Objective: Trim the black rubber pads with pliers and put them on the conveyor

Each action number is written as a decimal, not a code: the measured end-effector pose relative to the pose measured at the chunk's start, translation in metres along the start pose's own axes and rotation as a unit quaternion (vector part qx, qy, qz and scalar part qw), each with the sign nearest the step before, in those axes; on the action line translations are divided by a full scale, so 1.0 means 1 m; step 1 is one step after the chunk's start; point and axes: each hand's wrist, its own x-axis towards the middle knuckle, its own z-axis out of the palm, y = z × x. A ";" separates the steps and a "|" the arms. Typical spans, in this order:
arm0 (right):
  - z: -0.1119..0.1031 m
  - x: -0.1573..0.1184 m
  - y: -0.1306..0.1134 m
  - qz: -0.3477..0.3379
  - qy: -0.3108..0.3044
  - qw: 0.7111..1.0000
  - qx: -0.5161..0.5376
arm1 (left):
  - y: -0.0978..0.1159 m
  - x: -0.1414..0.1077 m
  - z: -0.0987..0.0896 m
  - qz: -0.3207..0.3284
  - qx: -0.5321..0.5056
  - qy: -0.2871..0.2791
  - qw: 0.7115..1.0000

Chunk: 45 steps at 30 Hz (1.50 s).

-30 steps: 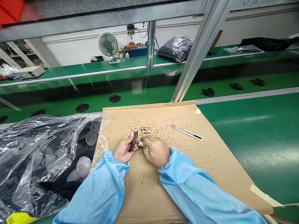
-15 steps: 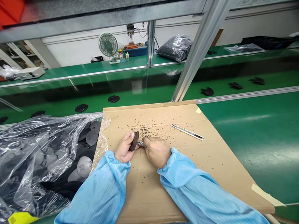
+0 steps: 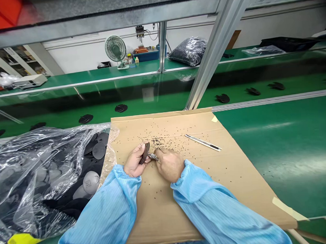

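Observation:
Several dark round discs, seen edge-on as a stack (image 3: 145, 153), are pinched upright in my left hand (image 3: 134, 162). My right hand (image 3: 170, 164) is closed round a pair of small metal nippers (image 3: 153, 156), whose jaws point left and meet the discs' edge. The grip of the nippers is hidden by my fingers. Both hands are above a brown cardboard sheet (image 3: 156, 223). Tiny dark bits (image 3: 157, 141) are scattered over the sheet, thickest just beyond my hands. A slim utility knife (image 3: 203, 142) lies right of them.
At left, a clear plastic bag (image 3: 32, 171) holds many dark discs (image 3: 99, 150). Behind the cardboard runs a green conveyor belt (image 3: 148, 110) carrying spaced dark parts (image 3: 121, 108). A slanted metal post (image 3: 211, 51) rises behind the sheet; a green fan (image 3: 115, 48) stands farther back.
The view has shifted slightly, so the scene sits a little farther left. Both hands keep their hold, with the nippers still at the discs' edge.

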 end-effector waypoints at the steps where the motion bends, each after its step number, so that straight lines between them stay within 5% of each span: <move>1: -0.001 0.000 0.000 -0.002 0.003 1.000 0.003 | 0.000 0.000 0.000 0.000 0.001 0.001 1.000; 22: -0.003 -0.002 0.001 -0.001 -0.033 0.999 0.015 | 0.000 0.002 -0.002 -0.007 -0.004 -0.005 1.000; 32: 0.002 -0.002 0.004 -0.016 0.034 0.998 0.059 | 0.004 0.001 -0.003 -0.033 -0.062 -0.005 0.997; 45: 0.004 0.000 0.008 0.005 0.053 0.998 0.037 | 0.007 -0.002 -0.008 -0.028 -0.096 -0.082 0.992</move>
